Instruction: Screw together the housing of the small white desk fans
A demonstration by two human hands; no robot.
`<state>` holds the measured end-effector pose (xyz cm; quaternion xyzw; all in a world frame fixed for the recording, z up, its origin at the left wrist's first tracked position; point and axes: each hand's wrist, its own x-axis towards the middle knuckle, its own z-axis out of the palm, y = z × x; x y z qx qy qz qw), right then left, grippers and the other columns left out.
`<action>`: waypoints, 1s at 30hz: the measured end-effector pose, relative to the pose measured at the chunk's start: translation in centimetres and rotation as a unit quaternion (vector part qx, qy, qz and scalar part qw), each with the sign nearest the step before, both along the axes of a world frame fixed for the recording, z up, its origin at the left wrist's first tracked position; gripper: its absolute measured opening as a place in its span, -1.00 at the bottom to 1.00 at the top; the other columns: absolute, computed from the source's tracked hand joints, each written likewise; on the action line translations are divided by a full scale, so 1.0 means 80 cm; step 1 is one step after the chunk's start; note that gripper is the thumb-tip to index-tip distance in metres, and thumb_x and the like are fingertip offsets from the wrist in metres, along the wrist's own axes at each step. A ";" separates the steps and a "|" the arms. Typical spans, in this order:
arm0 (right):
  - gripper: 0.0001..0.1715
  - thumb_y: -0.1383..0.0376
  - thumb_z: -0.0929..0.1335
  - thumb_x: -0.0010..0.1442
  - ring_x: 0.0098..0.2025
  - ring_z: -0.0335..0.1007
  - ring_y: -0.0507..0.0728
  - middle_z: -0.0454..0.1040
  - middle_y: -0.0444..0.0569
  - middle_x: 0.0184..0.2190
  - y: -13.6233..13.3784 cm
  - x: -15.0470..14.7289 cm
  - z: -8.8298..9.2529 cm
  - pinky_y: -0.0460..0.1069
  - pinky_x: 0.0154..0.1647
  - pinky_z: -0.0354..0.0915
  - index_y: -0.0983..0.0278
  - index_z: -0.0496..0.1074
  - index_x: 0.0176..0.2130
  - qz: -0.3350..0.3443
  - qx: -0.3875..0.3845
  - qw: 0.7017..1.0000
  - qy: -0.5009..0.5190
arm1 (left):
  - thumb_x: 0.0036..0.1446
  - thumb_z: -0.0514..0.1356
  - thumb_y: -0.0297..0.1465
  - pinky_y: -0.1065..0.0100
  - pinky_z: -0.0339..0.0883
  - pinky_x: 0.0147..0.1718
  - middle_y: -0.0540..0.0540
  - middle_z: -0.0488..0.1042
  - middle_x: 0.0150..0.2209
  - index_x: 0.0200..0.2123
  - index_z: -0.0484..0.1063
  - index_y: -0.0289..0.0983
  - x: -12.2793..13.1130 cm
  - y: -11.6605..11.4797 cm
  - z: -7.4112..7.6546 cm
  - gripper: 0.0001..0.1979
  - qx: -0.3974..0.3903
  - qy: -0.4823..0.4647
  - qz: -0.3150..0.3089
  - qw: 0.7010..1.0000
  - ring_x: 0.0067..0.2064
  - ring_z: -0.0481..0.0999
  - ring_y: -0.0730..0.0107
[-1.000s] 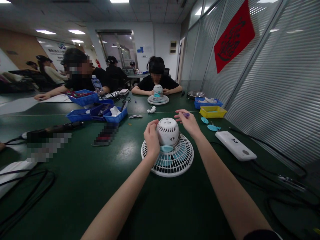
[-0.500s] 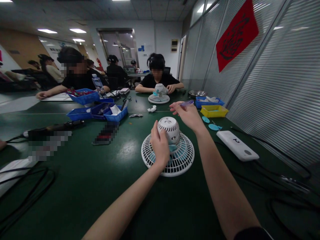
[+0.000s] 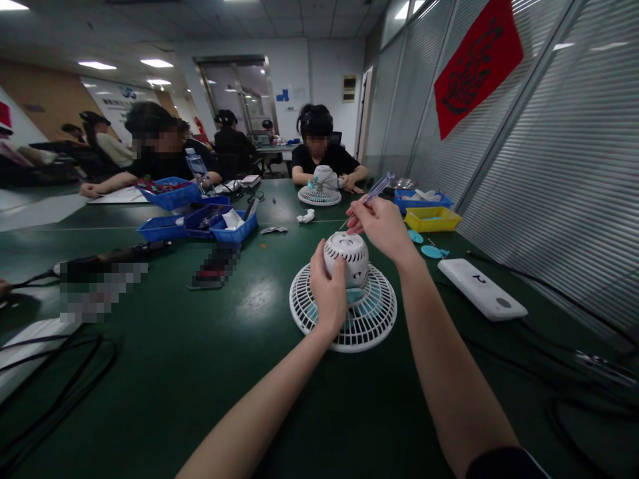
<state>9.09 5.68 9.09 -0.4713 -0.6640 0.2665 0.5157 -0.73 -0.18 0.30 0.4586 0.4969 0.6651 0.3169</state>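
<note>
A white fan point(image 3: 378, 318) lies grille down on the green table, its rounded motor housing on top and light blue blades showing through the bars. My left hand point(image 3: 329, 293) is wrapped round the left side of the housing. My right hand point(image 3: 382, 226) grips a screwdriver point(image 3: 379, 187) with a clear purple handle. The handle slants up to the right, and the thin shaft points down at the top of the housing. Whether the tip touches the housing I cannot tell.
Blue trays point(image 3: 234, 227) with parts stand at the left. A yellow tray point(image 3: 433, 221), light blue pieces point(image 3: 433, 251) and a white power bank point(image 3: 482, 289) with cables are at the right. Across the table a person point(image 3: 324, 150) handles another fan point(image 3: 319, 193).
The screwdriver has turned from nearly flat to a steep slant, its shaft now pointing down at the housing. The view has shifted slightly. My left hand still holds the housing.
</note>
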 end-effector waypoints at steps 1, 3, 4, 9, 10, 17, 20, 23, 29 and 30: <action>-0.73 0.27 0.30 0.35 -0.55 0.45 0.01 0.46 -0.10 -0.55 -0.001 0.002 0.001 -0.07 -0.43 0.43 0.29 0.40 -0.39 -0.001 -0.001 1.000 -0.003 | 0.21 0.11 -0.30 0.08 0.09 0.33 -0.21 0.36 0.28 0.20 0.31 -0.19 0.002 0.000 -0.001 -0.53 0.003 0.002 -0.002 1.000 0.31 0.31 0.10; -0.72 0.27 0.30 0.35 -0.56 0.45 0.00 0.45 -0.10 -0.55 -0.003 0.007 0.004 -0.08 -0.45 0.41 0.30 0.40 -0.40 -0.005 -0.005 1.000 -0.009 | 0.19 0.13 -0.29 0.08 0.09 0.33 -0.22 0.37 0.27 0.20 0.31 -0.19 0.006 0.000 -0.001 -0.51 0.008 0.008 -0.006 1.000 0.32 0.30 0.08; -0.72 0.27 0.30 0.36 -0.56 0.45 -0.01 0.45 -0.10 -0.55 -0.004 0.010 0.005 -0.09 -0.46 0.40 0.31 0.39 -0.40 -0.007 -0.008 1.000 -0.012 | 0.18 0.15 -0.28 0.08 0.09 0.33 -0.23 0.37 0.27 0.20 0.30 -0.20 0.008 0.000 -0.002 -0.50 0.009 0.013 -0.008 1.000 0.32 0.30 0.08; -0.72 0.31 0.28 0.36 -0.57 0.45 -0.03 0.44 -0.13 -0.57 -0.007 0.018 0.006 -0.14 -0.51 0.35 0.31 0.37 -0.40 -0.012 -0.013 1.000 -0.021 | 0.07 0.23 -0.26 0.06 0.06 0.34 -0.26 0.33 0.27 0.21 0.24 -0.24 0.012 0.000 -0.003 -0.38 0.012 0.053 0.000 0.999 0.32 0.27 0.08; -0.73 0.31 0.28 0.36 -0.57 0.44 -0.03 0.44 -0.13 -0.57 -0.007 0.019 0.006 -0.14 -0.51 0.35 0.30 0.37 -0.39 -0.009 -0.007 1.000 -0.024 | 0.06 0.23 -0.25 0.05 0.06 0.33 -0.26 0.33 0.27 0.21 0.23 -0.24 0.011 0.001 -0.004 -0.37 0.011 0.059 -0.003 0.998 0.32 0.27 0.07; -0.74 0.28 0.26 0.37 -0.57 0.43 0.00 0.44 -0.12 -0.56 -0.006 0.015 0.001 -0.09 -0.48 0.33 0.28 0.35 -0.38 -0.017 0.031 0.998 -0.054 | 0.10 0.21 -0.22 0.04 0.04 0.34 -0.29 0.30 0.28 0.23 0.19 -0.25 0.007 0.001 -0.004 -0.36 0.005 0.069 -0.028 0.997 0.33 0.25 0.05; -0.73 0.27 0.24 0.38 -0.57 0.43 0.02 0.43 -0.14 -0.58 -0.007 0.014 0.002 -0.07 -0.45 0.33 0.26 0.34 -0.37 -0.027 0.045 0.996 -0.066 | 0.10 0.21 -0.24 0.04 0.04 0.34 -0.27 0.30 0.28 0.22 0.19 -0.21 0.008 0.001 -0.005 -0.38 0.006 0.073 -0.015 0.997 0.34 0.25 0.06; -0.73 0.27 0.24 0.37 -0.55 0.43 0.03 0.43 -0.14 -0.59 -0.007 0.014 0.001 -0.05 -0.41 0.33 0.26 0.34 -0.38 -0.035 0.057 0.994 -0.092 | 0.10 0.21 -0.23 0.04 0.03 0.35 -0.27 0.28 0.30 0.23 0.18 -0.21 0.009 0.002 -0.006 -0.37 0.004 0.075 -0.015 0.997 0.34 0.23 0.07; -0.73 0.26 0.24 0.37 -0.49 0.44 0.06 0.44 -0.12 -0.60 -0.004 0.017 -0.001 -0.03 -0.37 0.30 0.25 0.34 -0.38 -0.035 0.077 0.988 -0.126 | 0.11 0.20 -0.22 0.05 0.02 0.35 -0.29 0.27 0.30 0.24 0.16 -0.24 0.009 0.001 -0.005 -0.36 0.000 0.086 -0.016 0.996 0.35 0.22 0.07; -0.73 0.26 0.24 0.37 -0.49 0.43 0.07 0.44 -0.12 -0.60 -0.004 0.017 -0.001 -0.03 -0.37 0.30 0.24 0.33 -0.38 -0.035 0.078 0.988 -0.129 | 0.11 0.20 -0.23 0.04 0.02 0.35 -0.29 0.27 0.30 0.24 0.17 -0.23 0.009 0.001 -0.005 -0.37 0.002 0.088 -0.013 0.996 0.35 0.22 0.07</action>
